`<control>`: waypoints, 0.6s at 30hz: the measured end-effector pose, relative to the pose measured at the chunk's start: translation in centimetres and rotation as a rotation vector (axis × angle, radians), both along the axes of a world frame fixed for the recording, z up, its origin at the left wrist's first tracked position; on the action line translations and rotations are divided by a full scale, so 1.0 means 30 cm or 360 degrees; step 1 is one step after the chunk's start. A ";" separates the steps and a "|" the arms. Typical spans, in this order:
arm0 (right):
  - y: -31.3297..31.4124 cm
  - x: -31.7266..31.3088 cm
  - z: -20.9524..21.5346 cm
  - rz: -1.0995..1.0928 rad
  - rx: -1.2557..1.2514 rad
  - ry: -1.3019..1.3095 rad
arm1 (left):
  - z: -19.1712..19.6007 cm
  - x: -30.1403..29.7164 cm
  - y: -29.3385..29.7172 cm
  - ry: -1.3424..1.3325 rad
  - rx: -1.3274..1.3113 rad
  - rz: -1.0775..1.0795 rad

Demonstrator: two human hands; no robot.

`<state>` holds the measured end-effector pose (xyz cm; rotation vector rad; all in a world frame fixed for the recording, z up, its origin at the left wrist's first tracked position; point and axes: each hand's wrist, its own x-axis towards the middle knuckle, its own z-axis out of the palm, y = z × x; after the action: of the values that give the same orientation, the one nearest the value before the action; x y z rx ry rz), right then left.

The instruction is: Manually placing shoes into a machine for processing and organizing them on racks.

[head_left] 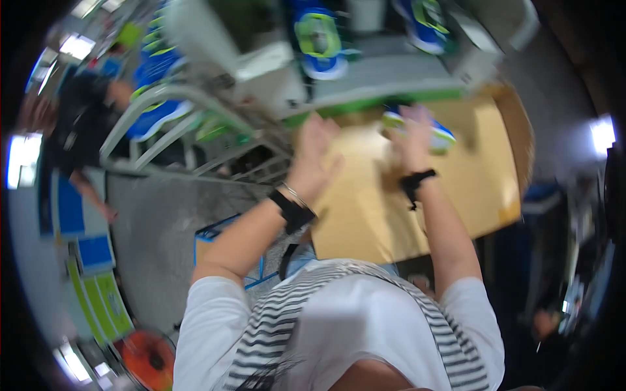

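Observation:
My left hand (pixel 316 153) is raised over the left edge of a brown cardboard sheet (pixel 365 221). Its fingers are stretched out, the thumb stands apart, and it holds nothing. Over the far part of the cardboard, my right hand (pixel 415 140) covers the middle of a blue shoe (pixel 443 135) with a white and lime-green sole. Motion smears those fingers, so I cannot tell whether they grip the shoe or only touch it. Beyond the cardboard, a blue and lime shoe (pixel 319 45) and another blue shoe (pixel 424 26) sit in a grey machine (pixel 378 78).
To the left stands a pale metal rack (pixel 195 140) with blue shoes (pixel 153 117) on it. A person in dark clothes (pixel 81 124) is farther left. A blue-framed stand (pixel 218 228) is beside my left arm, and an orange round fan (pixel 147 358) lies at lower left.

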<state>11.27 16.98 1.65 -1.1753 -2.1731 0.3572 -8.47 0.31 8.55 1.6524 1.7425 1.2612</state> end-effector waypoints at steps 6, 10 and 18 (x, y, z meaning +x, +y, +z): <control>0.320 0.418 -0.181 -0.0554 -0.0810 -0.0444 | -0.331 -0.034 -0.539 0.1096 -0.1107 -0.0506; 0.149 0.300 -0.194 -0.0453 -0.0351 -0.0258 | -0.369 -0.063 -0.883 0.0526 -0.1940 -0.0156; -0.181 0.319 -0.387 -0.0483 -0.0336 0.0419 | -0.554 -0.198 -1.146 0.0009 -0.2113 -0.0016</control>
<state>20.85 11.54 -9.96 -1.4608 -1.7321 0.5823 -14.43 -34.07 -8.05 0.8144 1.8390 -0.0746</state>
